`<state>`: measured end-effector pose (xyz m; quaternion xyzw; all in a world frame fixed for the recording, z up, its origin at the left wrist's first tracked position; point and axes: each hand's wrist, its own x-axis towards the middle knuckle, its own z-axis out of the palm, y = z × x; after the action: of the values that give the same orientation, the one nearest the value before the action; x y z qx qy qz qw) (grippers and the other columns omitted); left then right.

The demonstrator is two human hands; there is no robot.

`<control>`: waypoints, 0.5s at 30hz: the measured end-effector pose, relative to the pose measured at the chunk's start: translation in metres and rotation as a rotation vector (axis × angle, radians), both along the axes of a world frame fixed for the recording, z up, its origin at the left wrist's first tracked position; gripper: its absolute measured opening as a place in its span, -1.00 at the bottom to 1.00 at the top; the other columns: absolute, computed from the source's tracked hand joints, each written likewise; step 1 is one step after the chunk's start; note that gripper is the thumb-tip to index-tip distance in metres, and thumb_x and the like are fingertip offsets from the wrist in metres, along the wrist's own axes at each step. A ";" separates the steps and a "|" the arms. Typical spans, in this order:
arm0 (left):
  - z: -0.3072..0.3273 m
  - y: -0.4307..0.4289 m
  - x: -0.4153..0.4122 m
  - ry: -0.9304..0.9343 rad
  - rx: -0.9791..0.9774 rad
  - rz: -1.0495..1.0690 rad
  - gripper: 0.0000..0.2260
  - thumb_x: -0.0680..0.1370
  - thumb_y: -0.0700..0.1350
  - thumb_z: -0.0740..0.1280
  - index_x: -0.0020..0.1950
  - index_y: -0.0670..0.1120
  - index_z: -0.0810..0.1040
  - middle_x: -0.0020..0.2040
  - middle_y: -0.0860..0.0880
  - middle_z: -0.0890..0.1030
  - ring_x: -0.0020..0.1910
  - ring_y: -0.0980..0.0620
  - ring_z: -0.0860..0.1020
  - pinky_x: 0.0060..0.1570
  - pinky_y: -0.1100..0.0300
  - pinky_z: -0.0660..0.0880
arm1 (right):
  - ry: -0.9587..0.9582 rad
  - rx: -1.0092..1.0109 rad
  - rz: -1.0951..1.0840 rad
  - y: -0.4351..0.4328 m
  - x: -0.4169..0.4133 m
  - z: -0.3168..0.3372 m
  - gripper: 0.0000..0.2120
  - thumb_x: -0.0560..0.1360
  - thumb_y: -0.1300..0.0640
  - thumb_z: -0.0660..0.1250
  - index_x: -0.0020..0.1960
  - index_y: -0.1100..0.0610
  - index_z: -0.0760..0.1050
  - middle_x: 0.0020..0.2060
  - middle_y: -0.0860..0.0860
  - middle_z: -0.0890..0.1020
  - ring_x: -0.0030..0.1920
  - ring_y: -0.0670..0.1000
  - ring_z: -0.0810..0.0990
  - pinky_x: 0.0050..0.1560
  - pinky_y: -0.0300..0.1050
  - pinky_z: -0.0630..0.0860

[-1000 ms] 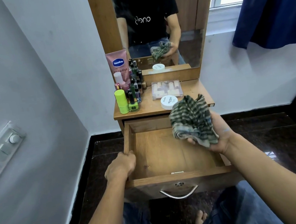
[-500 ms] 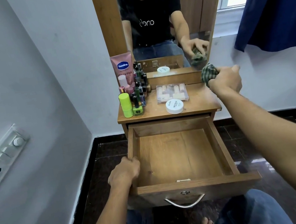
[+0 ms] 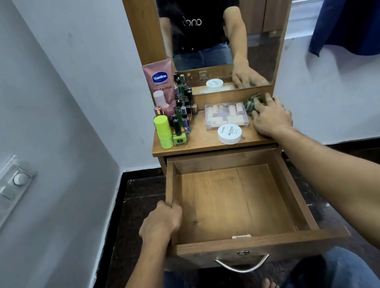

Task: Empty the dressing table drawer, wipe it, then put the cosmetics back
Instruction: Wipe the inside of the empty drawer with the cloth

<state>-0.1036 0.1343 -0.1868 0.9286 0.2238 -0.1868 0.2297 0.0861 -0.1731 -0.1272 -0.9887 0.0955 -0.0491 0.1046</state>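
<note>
Where countable, tallied on the dressing-table top [image 3: 202, 140]: one pink Vaseline tube [image 3: 159, 79], one lime-green stick [image 3: 163, 131], one green nail polish bottle [image 3: 180, 139], one clear compartment case [image 3: 226, 115], one white tub [image 3: 229, 133] marked NAIL POLISH, one green checked cloth [image 3: 253, 104].

Small dark bottles [image 3: 182, 110] mid-left: overlapping, not countable.

One drawer [image 3: 232, 201], pulled out at frame centre, bare wood floor showing.

Left hand [image 3: 161, 222]: fingers curled over drawer's left wall, gripping.

Right hand [image 3: 270, 117]: fingers spread, fairly straight, resting on cloth at upper right of top.

Cloth partly hidden under fingers. Case contents blurred.
</note>
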 end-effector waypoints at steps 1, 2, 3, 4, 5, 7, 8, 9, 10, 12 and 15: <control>0.000 0.000 0.000 0.002 -0.004 0.002 -0.49 0.64 0.20 0.01 0.51 -0.01 0.32 0.32 -0.10 0.54 0.23 -0.15 0.53 0.23 -0.08 0.48 | 0.027 0.003 0.007 0.002 -0.001 -0.002 -0.47 0.68 -0.11 0.01 0.63 -0.04 0.14 0.65 0.06 0.04 0.63 0.17 -0.02 0.53 0.25 0.11; 0.000 0.000 -0.001 0.004 -0.007 0.005 -0.50 0.64 0.19 0.02 0.51 -0.01 0.32 0.33 -0.10 0.54 0.24 -0.16 0.53 0.23 -0.07 0.47 | 0.049 -0.001 0.004 0.005 -0.001 -0.003 -0.45 0.68 -0.11 -0.02 0.64 -0.03 0.08 0.65 0.05 -0.01 0.63 0.16 -0.06 0.54 0.25 0.09; 0.001 0.000 -0.001 0.002 -0.009 0.006 -0.49 0.64 0.19 0.02 0.51 -0.01 0.33 0.34 -0.11 0.54 0.25 -0.16 0.52 0.23 -0.07 0.47 | 0.064 -0.008 -0.001 0.008 -0.001 -0.004 -0.45 0.69 -0.10 -0.04 0.65 -0.01 0.04 0.65 0.05 -0.04 0.64 0.16 -0.08 0.54 0.25 0.07; 0.001 0.000 -0.001 0.001 -0.011 0.007 -0.49 0.64 0.19 0.02 0.51 -0.01 0.33 0.33 -0.11 0.54 0.26 -0.17 0.52 0.23 -0.07 0.46 | 0.075 -0.013 -0.006 0.011 -0.001 -0.005 -0.44 0.69 -0.09 -0.04 0.65 0.01 0.01 0.65 0.05 -0.07 0.64 0.15 -0.10 0.54 0.25 0.05; 0.002 0.000 -0.001 -0.001 -0.014 0.007 -0.50 0.63 0.18 0.03 0.50 -0.01 0.34 0.33 -0.11 0.54 0.25 -0.17 0.52 0.23 -0.07 0.46 | 0.086 -0.018 -0.010 0.013 -0.001 -0.005 -0.44 0.69 -0.08 -0.04 0.66 0.02 0.00 0.65 0.05 -0.09 0.64 0.15 -0.11 0.54 0.25 0.04; 0.003 0.000 -0.001 -0.001 -0.023 0.007 -0.50 0.63 0.18 0.03 0.50 -0.01 0.34 0.33 -0.11 0.55 0.25 -0.17 0.52 0.23 -0.07 0.46 | 0.098 -0.010 -0.014 0.015 -0.001 -0.003 -0.43 0.69 -0.04 -0.02 0.66 0.03 -0.01 0.65 0.06 -0.10 0.64 0.14 -0.13 0.54 0.26 0.03; 0.003 0.000 -0.001 0.001 -0.025 0.007 -0.50 0.63 0.18 0.03 0.50 -0.01 0.34 0.33 -0.11 0.55 0.25 -0.16 0.52 0.23 -0.07 0.46 | 0.109 0.001 -0.012 0.015 0.000 -0.001 -0.44 0.69 -0.03 -0.01 0.66 0.03 -0.02 0.65 0.05 -0.11 0.64 0.14 -0.14 0.53 0.26 0.02; 0.004 0.000 -0.002 0.001 -0.024 0.005 -0.50 0.64 0.18 0.02 0.51 -0.01 0.34 0.33 -0.11 0.55 0.25 -0.16 0.52 0.22 -0.06 0.46 | 0.126 0.017 -0.007 0.015 0.000 0.002 -0.44 0.69 -0.01 -0.02 0.66 0.03 -0.02 0.65 0.05 -0.12 0.64 0.13 -0.16 0.53 0.26 0.01; 0.005 -0.001 -0.002 0.001 -0.021 0.001 -0.50 0.64 0.18 0.02 0.51 -0.01 0.33 0.33 -0.10 0.54 0.25 -0.16 0.52 0.22 -0.06 0.46 | 0.144 0.042 0.001 0.013 0.000 0.006 -0.44 0.69 0.00 -0.01 0.66 0.02 -0.03 0.65 0.04 -0.13 0.64 0.12 -0.17 0.54 0.27 -0.01; 0.006 -0.001 -0.002 0.005 -0.019 0.000 -0.50 0.64 0.18 0.01 0.51 -0.01 0.33 0.33 -0.10 0.54 0.25 -0.16 0.52 0.21 -0.05 0.46 | 0.166 0.122 0.021 0.010 -0.001 0.013 -0.42 0.66 0.06 0.02 0.66 0.02 0.00 0.65 0.03 -0.12 0.63 0.12 -0.19 0.58 0.27 -0.12; 0.007 -0.001 -0.003 0.014 -0.025 -0.002 -0.49 0.64 0.19 0.01 0.51 -0.02 0.33 0.32 -0.11 0.54 0.24 -0.16 0.53 0.21 -0.06 0.46 | -0.040 0.199 0.036 0.008 -0.014 0.022 -0.45 0.63 0.05 0.14 0.61 0.06 0.20 0.64 0.06 0.08 0.63 0.15 -0.03 0.54 0.31 -0.16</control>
<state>-0.1066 0.1335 -0.1801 0.9245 0.2222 -0.1961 0.2395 0.0718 -0.1647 -0.1054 -0.9739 0.0798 -0.0573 0.2049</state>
